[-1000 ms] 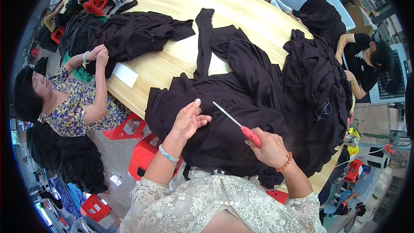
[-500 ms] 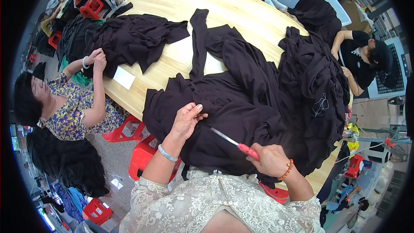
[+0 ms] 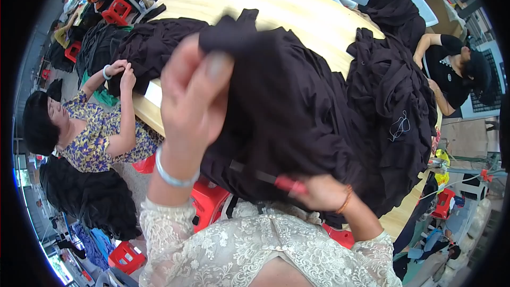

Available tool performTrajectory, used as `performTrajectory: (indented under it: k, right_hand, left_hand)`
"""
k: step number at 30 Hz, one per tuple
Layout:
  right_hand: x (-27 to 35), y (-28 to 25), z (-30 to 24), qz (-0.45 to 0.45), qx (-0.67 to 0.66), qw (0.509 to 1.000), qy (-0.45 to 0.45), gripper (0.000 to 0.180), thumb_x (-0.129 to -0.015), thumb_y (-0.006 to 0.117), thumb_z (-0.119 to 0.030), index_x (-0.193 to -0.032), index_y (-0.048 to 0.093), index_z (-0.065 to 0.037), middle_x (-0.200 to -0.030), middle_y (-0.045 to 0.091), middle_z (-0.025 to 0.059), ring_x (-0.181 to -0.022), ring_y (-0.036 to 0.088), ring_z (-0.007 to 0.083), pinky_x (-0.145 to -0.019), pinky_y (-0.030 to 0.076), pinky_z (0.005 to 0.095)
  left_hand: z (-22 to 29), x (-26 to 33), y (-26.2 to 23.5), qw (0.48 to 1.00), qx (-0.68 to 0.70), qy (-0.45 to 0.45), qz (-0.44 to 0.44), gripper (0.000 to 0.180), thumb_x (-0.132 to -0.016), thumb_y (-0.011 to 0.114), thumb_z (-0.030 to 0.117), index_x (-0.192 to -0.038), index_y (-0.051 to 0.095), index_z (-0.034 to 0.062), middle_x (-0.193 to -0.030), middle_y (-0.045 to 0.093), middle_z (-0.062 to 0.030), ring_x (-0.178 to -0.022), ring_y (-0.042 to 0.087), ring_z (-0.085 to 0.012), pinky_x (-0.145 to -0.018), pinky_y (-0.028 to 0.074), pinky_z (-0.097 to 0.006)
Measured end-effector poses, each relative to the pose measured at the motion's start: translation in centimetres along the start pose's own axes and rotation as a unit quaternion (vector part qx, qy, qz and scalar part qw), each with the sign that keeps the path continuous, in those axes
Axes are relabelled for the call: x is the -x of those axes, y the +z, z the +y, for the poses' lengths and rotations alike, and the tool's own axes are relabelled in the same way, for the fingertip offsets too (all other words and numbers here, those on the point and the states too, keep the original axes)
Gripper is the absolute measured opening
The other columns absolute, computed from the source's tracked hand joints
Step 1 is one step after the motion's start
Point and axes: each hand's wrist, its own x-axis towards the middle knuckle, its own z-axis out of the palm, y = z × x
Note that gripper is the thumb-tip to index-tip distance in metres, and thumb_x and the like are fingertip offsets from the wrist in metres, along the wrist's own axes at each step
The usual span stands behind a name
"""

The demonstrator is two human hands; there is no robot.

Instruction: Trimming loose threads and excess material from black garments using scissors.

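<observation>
My left hand [image 3: 191, 95] is raised close to the camera, thumb and fingers pinched on the edge of a dark garment [image 3: 287, 111]. The lifted cloth is blurred and hangs down onto the table. Lower and to the right, my right hand [image 3: 321, 194] is wrapped round a red-handled tool [image 3: 289, 184] with a thin metal blade. The blade points left across the dark cloth, and motion smears it, so I cannot tell its exact kind or whether it touches the fabric.
Dark garments lie heaped on the right of the pale wooden table [image 3: 308, 5], with a pale loose thread [image 3: 399, 126] on them. A person [image 3: 87, 127] sits at the left by another dark pile, a second person [image 3: 451, 74] at the right. Red stools [image 3: 208, 202] stand below the table.
My left hand has risen up and toward the camera, lifting part of the dark garment with it. My right hand and the red-handled tool have shifted slightly left.
</observation>
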Motion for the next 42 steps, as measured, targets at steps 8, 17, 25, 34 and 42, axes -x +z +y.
performTrajectory:
  k: [8,17,25,34,42]
  right_hand:
    - [-6.9,-14.2,6.7,0.303,0.176,0.936,-0.038,0.041,-0.087,0.062,-0.009,-0.126,0.054,0.000,-0.145,0.042,0.0210,-0.127,0.045,0.0383,-0.106,0.037,0.0404]
    - [-4.1,-2.5,6.8,0.241,-0.050,0.958,0.146,0.044,-0.075,0.081,-0.036,-0.072,0.060,0.002,-0.059,0.056,0.0188,-0.053,0.057,0.0330,-0.056,0.048,0.0388]
    - [-4.9,4.8,4.9,0.190,-0.062,0.978,0.058,0.040,-0.073,0.076,-0.011,-0.106,0.057,-0.001,-0.099,0.062,0.0230,-0.094,0.061,0.0432,-0.080,0.051,0.0453]
    - [3.2,-1.5,8.2,0.294,-0.151,0.938,0.101,0.023,-0.078,0.065,0.000,-0.101,0.062,0.005,-0.072,0.054,0.0031,-0.067,0.051,0.0112,-0.066,0.044,0.0254]
    - [4.1,0.2,9.2,0.402,-0.186,0.885,0.141,0.016,-0.081,0.062,0.001,-0.098,0.061,0.004,-0.071,0.054,0.0002,-0.065,0.049,0.0088,-0.064,0.043,0.0241]
  left_hand:
    - [-6.7,-17.2,-3.2,0.998,-0.051,-0.014,0.045,0.017,-0.097,0.060,0.020,-0.106,0.067,0.0072,-0.098,0.068,0.0001,-0.093,0.062,-0.0079,-0.083,0.048,-0.025]
    - [-4.4,8.3,-16.3,0.715,-0.650,-0.219,-0.135,0.063,-0.082,0.069,0.012,-0.140,0.045,0.0055,-0.145,0.041,-0.0224,-0.138,0.037,-0.0354,-0.114,0.029,-0.040]
    - [-3.2,17.6,-20.4,0.637,-0.740,-0.210,-0.051,0.045,-0.075,0.067,0.002,-0.119,0.058,0.0058,-0.117,0.058,-0.0193,-0.111,0.055,-0.0371,-0.101,0.041,-0.045]
    - [-4.5,17.5,-19.5,0.713,-0.685,-0.145,0.036,0.036,-0.080,0.066,0.003,-0.115,0.056,0.0003,-0.110,0.057,-0.0202,-0.107,0.056,-0.0368,-0.096,0.044,-0.041]
    - [-7.3,18.8,-23.9,0.713,-0.666,-0.197,0.098,0.068,-0.081,0.072,0.016,-0.139,0.040,-0.0020,-0.130,0.049,-0.0257,-0.121,0.048,-0.0389,-0.105,0.038,-0.042]
